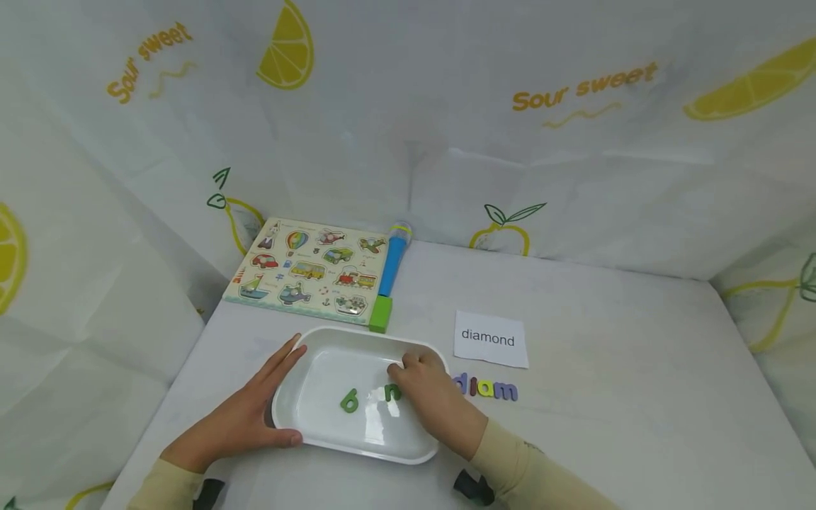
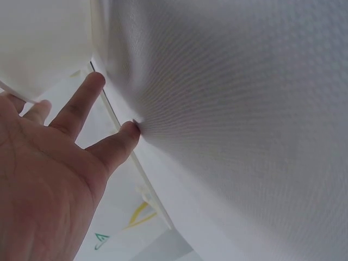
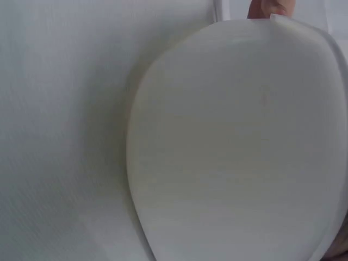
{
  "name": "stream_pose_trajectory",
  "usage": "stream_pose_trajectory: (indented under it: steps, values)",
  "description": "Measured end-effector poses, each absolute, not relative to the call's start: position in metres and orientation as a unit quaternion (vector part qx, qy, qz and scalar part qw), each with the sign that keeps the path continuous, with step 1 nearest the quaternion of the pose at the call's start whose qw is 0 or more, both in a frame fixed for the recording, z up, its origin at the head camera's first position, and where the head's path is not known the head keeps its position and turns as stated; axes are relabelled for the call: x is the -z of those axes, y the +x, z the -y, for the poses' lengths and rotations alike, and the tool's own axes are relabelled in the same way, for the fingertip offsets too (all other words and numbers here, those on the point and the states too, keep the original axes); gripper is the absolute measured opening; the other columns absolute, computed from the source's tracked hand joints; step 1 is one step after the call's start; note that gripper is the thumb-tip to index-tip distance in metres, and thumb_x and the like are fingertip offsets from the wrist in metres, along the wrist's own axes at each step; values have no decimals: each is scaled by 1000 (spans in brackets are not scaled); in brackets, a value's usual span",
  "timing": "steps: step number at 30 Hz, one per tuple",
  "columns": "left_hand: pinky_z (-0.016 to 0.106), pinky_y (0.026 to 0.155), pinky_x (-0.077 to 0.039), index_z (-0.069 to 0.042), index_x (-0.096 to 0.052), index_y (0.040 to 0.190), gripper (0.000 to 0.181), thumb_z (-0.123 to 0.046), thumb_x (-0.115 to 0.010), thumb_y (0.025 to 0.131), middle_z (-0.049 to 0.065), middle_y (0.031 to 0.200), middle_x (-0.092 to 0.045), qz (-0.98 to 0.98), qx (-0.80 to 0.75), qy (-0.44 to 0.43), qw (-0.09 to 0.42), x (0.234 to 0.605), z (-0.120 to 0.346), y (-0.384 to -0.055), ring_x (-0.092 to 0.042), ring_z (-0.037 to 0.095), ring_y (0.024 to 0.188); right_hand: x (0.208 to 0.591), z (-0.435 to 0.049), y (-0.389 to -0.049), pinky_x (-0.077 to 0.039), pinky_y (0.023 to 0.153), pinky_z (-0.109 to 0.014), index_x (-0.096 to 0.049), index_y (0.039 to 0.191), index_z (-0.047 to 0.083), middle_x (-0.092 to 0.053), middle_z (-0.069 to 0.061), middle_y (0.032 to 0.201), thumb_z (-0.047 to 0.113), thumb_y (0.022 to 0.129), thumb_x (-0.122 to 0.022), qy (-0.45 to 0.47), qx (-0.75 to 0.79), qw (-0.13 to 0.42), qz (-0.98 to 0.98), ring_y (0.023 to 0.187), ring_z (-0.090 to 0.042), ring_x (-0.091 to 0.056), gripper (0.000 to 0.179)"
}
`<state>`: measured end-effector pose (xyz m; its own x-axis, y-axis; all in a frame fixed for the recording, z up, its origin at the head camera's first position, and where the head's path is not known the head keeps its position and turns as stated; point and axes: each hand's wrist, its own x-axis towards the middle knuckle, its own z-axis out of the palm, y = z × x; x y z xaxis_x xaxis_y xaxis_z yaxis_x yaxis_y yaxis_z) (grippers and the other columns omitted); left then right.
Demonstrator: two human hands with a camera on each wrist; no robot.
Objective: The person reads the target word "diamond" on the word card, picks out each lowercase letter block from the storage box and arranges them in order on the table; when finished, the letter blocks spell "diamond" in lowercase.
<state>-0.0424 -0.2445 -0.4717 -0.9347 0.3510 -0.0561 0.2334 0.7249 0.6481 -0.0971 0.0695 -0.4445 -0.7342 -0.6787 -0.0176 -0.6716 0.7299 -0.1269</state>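
A white tray [image 1: 331, 354] lies on the table, with a green letter n [image 1: 392, 392] and another green piece shaped like a 6 or b [image 1: 349, 401] in it. My left hand [image 1: 248, 407] rests on the tray's left end, fingers along the far side and thumb at the near rim. Its fingers look straight and spread in the left wrist view. Over the tray's right end, my right hand [image 1: 433, 397] has its fingers curled down inside, right by the n. I cannot tell whether it holds a piece. The tray's white side fills most of the right wrist view.
Right of the tray, purple, red and yellow letters spell "diam" [image 1: 487, 388], below a paper card [image 1: 491, 340] reading "diamond". Behind the tray lie a picture puzzle board [image 1: 312, 273], a blue toy microphone [image 1: 395, 261] and a green block [image 1: 380, 314]. Printed white cloth hangs around the table.
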Motion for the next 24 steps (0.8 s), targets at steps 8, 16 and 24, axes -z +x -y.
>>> stream_pose_trajectory:
  steps: [8, 16, 24]
  values:
    - [59, 97, -48, -22, -19, 163, 127, -71, -83, 65, -3, 170, -4, -921, -345, 152, 98, 471, 245, -43, -33, 40, 143, 429, -88, -102, -57, 81, -29, -70, 118, 13, -69, -2, 111, -11, 87, -69, -347, 287, 117, -885, 95, -16, -65, 40]
    - [62, 97, -47, -23, -20, 163, 127, -70, -84, 65, -4, 170, -4, -920, -349, 148, 98, 474, 246, -43, -32, 42, 143, 404, -148, -105, -58, 80, -27, -69, 118, 13, -66, 0, 115, -16, 83, -73, -302, 430, 92, -846, 104, -23, -69, 45]
    - [63, 97, -47, -24, -19, 163, 127, -73, -82, 64, -5, 170, -4, -922, -345, 146, 98, 474, 246, -44, -32, 42, 143, 401, -212, -113, -58, 82, -32, -69, 110, 16, -69, 5, 102, -7, 84, -76, -230, 385, 98, -888, 95, -16, -70, 35]
